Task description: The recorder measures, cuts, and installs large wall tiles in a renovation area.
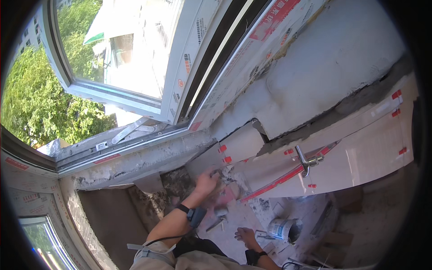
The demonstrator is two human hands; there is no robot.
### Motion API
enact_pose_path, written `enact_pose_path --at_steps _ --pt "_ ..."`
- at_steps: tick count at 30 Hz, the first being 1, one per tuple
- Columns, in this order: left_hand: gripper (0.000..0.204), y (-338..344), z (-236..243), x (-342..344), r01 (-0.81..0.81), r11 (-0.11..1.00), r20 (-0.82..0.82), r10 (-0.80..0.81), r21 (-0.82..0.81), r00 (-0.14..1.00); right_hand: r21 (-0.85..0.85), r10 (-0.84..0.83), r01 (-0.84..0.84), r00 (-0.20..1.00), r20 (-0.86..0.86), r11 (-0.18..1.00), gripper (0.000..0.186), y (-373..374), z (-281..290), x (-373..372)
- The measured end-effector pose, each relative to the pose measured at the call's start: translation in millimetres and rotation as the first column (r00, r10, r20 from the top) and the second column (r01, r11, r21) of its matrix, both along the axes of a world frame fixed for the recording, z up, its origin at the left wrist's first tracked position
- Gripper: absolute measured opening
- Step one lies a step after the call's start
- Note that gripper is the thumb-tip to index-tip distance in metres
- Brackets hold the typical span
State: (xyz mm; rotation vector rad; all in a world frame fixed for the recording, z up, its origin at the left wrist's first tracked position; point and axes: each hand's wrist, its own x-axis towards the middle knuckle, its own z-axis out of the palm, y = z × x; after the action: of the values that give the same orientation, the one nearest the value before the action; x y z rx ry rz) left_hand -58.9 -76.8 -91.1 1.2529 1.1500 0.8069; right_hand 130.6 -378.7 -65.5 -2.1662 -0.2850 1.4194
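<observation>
**Left hand up at the corner of the wall tiling, right hand low over the debris**

Clock directions are taken from the centre of the view. Just below centre, at 6 o'clock, the left hand [207, 182] reaches up with bent fingers close to the lower corner of a pale wall tile [238, 145], which lies near the centre toward 4 o'clock. Whether it touches or grasps the tile I cannot tell. A dark wrist device [195, 217] is strapped on that arm.

The right hand [245, 236] is lower, between 5 and 6 o'clock, released, its fingers loosely curled. Just beyond it, at 5 o'clock, a bucket [280, 228] lies tilted, its dark mouth turned toward 4 o'clock, among scraps on the littered floor.

At 3 o'clock, large glossy tiles [369, 155] carry red levelling clips [402, 150]. A chrome faucet [308, 162] juts from the tiling between 3 and 4 o'clock, beside a red strip [281, 180]. Grey mortar [297, 141] runs along the tiles' top edge, below a bare grey wall [328, 76] at 2 o'clock.

An open window sash [168, 96] fills 10 to 11 o'clock, with leafy trees [45, 99] outside toward 9 o'clock.
</observation>
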Motion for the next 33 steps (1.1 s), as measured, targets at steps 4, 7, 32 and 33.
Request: enact_pose_path --at_steps 4,7,32,33 --pt "0.044 -48.7 -28.7 2.4 -0.080 0.982 0.144 0.105 -0.173 0.984 -0.051 0.057 -0.056 0.998 0.027 0.997 0.032 -14.4 -14.1 7.4" --pt "0.037 -108.3 -79.5 -12.5 -0.177 0.941 0.120 0.218 -0.287 0.968 -0.122 0.152 -0.149 0.988 0.015 0.981 0.034 -30.7 -36.1 17.0" --pt "0.025 -267.0 -163.8 -69.6 -0.213 0.443 0.023 0.471 -0.871 0.882 -0.312 0.429 -0.406 0.903 0.005 0.859 0.039 -10.8 -80.9 21.3" --pt "0.025 -266.9 -164.5 -71.3 -0.220 0.415 0.017 0.497 -0.883 0.867 -0.314 0.450 -0.425 0.893 0.008 0.849 0.038 -9.4 -82.1 17.7"
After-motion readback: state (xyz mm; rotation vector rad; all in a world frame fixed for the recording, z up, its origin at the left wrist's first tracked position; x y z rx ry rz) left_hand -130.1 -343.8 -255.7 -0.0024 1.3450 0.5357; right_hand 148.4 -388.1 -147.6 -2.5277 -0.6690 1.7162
